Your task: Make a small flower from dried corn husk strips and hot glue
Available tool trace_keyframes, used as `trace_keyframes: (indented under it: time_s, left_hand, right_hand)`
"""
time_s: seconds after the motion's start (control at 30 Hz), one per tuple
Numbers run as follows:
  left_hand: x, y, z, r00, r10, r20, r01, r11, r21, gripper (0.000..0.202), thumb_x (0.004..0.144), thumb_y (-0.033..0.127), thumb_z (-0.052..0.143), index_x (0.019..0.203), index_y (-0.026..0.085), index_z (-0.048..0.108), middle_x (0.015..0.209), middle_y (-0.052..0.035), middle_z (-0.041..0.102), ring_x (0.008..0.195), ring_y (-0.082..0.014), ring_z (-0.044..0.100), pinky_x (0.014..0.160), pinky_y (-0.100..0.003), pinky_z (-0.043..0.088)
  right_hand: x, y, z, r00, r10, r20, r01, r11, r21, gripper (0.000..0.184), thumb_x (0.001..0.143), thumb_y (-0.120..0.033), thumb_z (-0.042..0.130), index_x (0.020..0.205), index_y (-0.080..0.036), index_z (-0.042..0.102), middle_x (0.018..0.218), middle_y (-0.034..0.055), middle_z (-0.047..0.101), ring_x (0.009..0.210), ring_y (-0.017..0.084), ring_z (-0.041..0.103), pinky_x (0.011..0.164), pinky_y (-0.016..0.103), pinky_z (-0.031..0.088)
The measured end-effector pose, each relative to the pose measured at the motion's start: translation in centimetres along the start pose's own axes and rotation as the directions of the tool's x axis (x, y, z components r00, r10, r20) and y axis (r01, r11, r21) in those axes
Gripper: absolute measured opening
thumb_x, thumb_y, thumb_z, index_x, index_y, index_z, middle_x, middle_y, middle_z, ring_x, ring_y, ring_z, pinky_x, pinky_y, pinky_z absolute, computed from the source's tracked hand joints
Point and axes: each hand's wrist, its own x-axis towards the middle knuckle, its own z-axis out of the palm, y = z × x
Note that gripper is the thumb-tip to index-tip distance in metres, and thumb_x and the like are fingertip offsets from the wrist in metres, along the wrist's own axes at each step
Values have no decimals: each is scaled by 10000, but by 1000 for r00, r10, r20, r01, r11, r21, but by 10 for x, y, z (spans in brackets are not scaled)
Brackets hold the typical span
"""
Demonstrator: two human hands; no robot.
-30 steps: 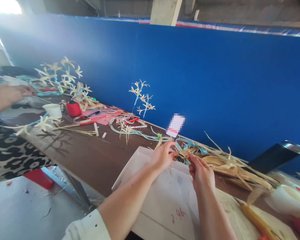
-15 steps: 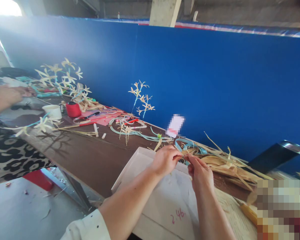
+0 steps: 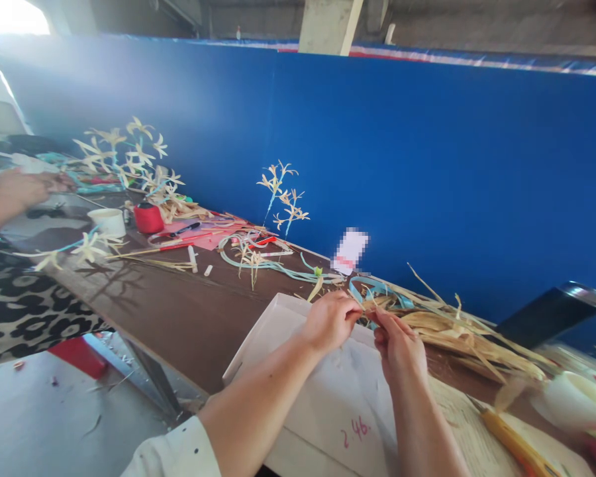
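Observation:
My left hand (image 3: 332,321) and my right hand (image 3: 400,348) are close together above a white board (image 3: 322,391) on the brown table (image 3: 179,305). Both hands are closed in a pinch on a thin strip of dried straw (image 3: 366,313) held between them. Just beyond my fingers lies a heap of dried straw leaves (image 3: 457,331) mixed with pale blue ribbon (image 3: 372,288).
Straw flowers on blue stems (image 3: 281,195) stand against the blue wall (image 3: 427,165). More straw flowers (image 3: 124,156), a red spool (image 3: 148,217) and a white cup (image 3: 107,222) sit at the far left. Another person's hand (image 3: 17,189) works there. A yellow-handled tool (image 3: 514,444) lies at right.
My two hands have drawn closer together, and the left fingers have closed onto the straw strip. The view has shifted slightly.

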Motion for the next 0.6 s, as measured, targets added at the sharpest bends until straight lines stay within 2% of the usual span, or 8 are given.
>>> trace_keyframes:
  time_s: [0.6]
  left_hand:
    - [-1, -3, 4, 1000, -18, 3, 18, 1000, 2, 162, 822, 238, 517, 807, 189, 671, 792, -32, 615, 770, -134, 567, 705, -228, 428]
  right_hand:
    - [0, 0, 1, 1000, 6, 25, -6, 1000, 6, 385, 497, -354, 819, 780, -129, 688, 729, 70, 675, 410, 42, 379, 314, 164, 215]
